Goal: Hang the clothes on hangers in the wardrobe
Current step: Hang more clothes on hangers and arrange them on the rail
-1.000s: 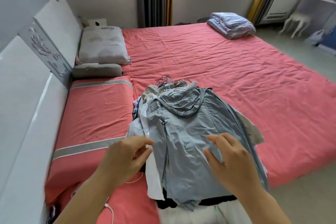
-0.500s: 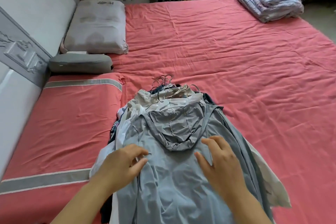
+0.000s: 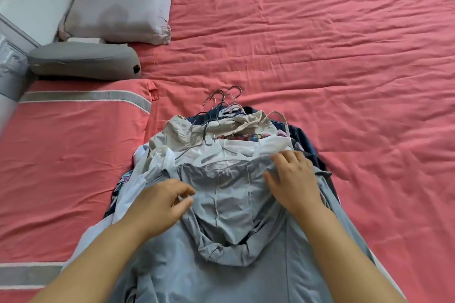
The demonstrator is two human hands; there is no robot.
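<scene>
Grey hooded jacket (image 3: 221, 275): is being spread face down on top of the clothes pile, filling the lower centre of the frame, its hood (image 3: 229, 206) lying flat between the two hands
Left hand (image 3: 160, 206): is being rested at the hood's left edge, thumb and forefinger curled together; whether fabric is being pinched cannot be told
Right hand (image 3: 293, 179): is being laid on the hood's upper right corner, fingers bent over the fabric edge, gripping it
Clothes pile (image 3: 187, 135): is being kept on the red bedsheet (image 3: 320, 69) at centre frame, white, beige and dark garments showing beneath the jacket
Hangers (image 3: 222, 101): metal hooks are being shown bunched just above the pile
Pillows: a grey pillow (image 3: 81, 60) and a pale pillow (image 3: 120, 0) are being seen in the upper left
</scene>
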